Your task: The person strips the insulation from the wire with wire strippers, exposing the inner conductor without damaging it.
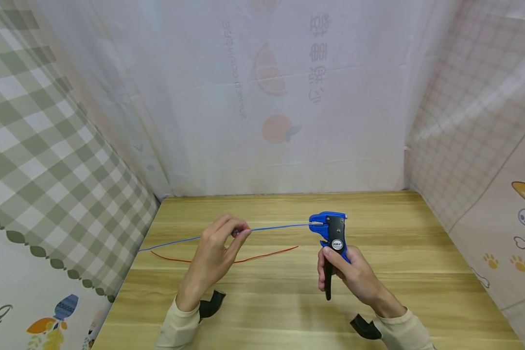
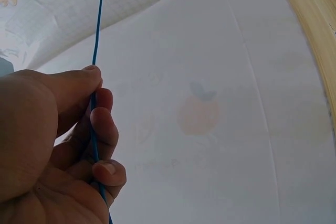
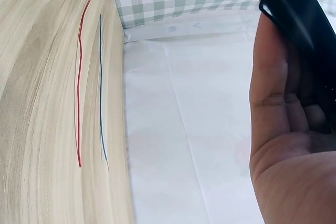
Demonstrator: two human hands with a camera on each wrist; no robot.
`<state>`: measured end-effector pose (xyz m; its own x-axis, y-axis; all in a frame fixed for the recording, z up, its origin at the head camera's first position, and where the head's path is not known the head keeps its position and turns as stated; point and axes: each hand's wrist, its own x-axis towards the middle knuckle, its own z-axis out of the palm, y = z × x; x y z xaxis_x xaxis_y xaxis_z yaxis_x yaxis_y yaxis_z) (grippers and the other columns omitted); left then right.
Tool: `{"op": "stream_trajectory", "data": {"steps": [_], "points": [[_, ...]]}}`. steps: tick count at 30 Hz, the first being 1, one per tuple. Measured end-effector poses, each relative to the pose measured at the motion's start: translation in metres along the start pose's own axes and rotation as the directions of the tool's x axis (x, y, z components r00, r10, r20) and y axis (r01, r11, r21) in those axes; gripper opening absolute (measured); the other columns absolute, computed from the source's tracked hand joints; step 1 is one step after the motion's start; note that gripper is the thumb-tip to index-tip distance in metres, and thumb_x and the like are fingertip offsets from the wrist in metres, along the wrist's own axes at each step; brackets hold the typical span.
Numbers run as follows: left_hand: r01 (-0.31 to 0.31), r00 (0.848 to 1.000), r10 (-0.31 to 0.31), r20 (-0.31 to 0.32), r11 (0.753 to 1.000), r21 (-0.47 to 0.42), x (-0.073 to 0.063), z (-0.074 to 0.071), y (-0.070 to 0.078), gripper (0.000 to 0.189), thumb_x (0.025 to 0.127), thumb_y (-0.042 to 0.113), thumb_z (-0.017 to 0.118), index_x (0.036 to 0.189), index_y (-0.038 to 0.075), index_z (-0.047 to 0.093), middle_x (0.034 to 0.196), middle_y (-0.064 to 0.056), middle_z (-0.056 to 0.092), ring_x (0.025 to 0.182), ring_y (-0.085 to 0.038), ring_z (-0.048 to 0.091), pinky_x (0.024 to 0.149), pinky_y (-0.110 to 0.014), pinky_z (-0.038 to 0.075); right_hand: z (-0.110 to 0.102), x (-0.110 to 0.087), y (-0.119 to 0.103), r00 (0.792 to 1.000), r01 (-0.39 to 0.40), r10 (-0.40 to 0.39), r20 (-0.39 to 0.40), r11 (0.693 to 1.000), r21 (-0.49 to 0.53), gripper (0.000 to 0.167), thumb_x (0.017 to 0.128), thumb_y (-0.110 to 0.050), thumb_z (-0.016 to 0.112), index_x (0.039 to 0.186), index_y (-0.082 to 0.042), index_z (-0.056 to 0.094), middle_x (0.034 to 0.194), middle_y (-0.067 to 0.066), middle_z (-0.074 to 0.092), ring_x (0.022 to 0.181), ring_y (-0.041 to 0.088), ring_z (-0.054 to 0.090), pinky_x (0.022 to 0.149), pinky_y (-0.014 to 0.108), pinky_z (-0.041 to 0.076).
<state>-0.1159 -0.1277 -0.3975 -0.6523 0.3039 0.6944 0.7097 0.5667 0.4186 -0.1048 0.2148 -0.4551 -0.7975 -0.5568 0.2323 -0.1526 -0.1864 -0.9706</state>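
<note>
Between thumb and fingertips, my left hand (image 1: 216, 248) pinches a thin blue wire (image 1: 280, 227). It runs nearly straight to the right, its end at the jaws of a blue and black wire stripper (image 1: 336, 233). My right hand (image 1: 354, 274) grips the stripper upright by its handles, thumb along the front. In the left wrist view the blue wire (image 2: 96, 35) passes along the curled fingers. A red wire (image 1: 267, 254) lies on the table, partly behind the left hand. Beside it in the right wrist view lies a length of blue wire (image 3: 101, 93) with a thin bare tip.
The wood-grain table (image 1: 280, 311) ends at a white printed sheet (image 1: 354, 146) at the back. Green checked cloth (image 1: 70, 160) hangs on the left, a patterned sheet (image 1: 472, 194) on the right. Black pieces (image 1: 212, 304) show beside both wrists.
</note>
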Motion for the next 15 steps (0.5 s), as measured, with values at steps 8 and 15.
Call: {"op": "stream_trajectory", "data": {"steps": [8,15], "points": [[-0.029,0.999,0.029,-0.020,1.000,0.011,0.0001,0.0017,-0.0003,0.013,0.098,-0.004,0.083,0.101,0.007,0.077,0.096,-0.001,0.073,0.085,-0.011,0.069,0.076,-0.026,0.063,0.0014,0.0005,-0.0015,1.000,0.022,-0.022,0.004,1.000,0.000,0.041,0.123,-0.007,0.030,0.101,0.014,0.057,0.084,0.001,0.071,0.069,0.020,0.075,0.068,0.044,0.068],[-0.036,0.999,0.036,-0.026,0.999,0.006,-0.0001,0.0025,0.0003,0.014,0.097,-0.005,0.084,0.100,0.007,0.077,0.096,-0.002,0.074,0.085,-0.012,0.070,0.074,-0.032,0.065,0.0011,-0.0002,0.0000,1.000,0.015,-0.015,-0.006,1.000,-0.012,0.042,0.124,-0.008,0.030,0.099,0.012,0.058,0.080,0.011,0.068,0.066,0.024,0.072,0.065,0.043,0.067]]}}
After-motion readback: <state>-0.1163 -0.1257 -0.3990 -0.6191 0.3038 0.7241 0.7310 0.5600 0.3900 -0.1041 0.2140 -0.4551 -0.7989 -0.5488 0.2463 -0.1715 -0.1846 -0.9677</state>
